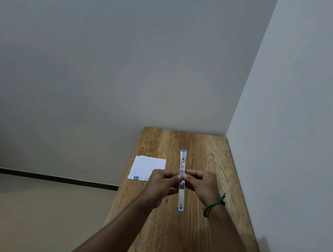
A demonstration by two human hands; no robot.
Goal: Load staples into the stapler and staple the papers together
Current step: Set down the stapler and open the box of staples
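The stapler [183, 161] lies swung open flat on the wooden table [206, 150], a long metal strip with blue ends running away from me. My left hand [160, 183] and my right hand [202, 185] meet over its middle, thumbs and forefingers pinched at the metal rail from either side. Whether a staple strip sits between the fingertips is too small to tell. The white papers [147, 165] lie flat to the left of the stapler, their near corner hidden behind my left hand.
The table is narrow and stands in a corner, with a wall along its right edge and another at its far end. Its left edge drops to the floor. A green cord bracelet [215, 204] is on my right wrist.
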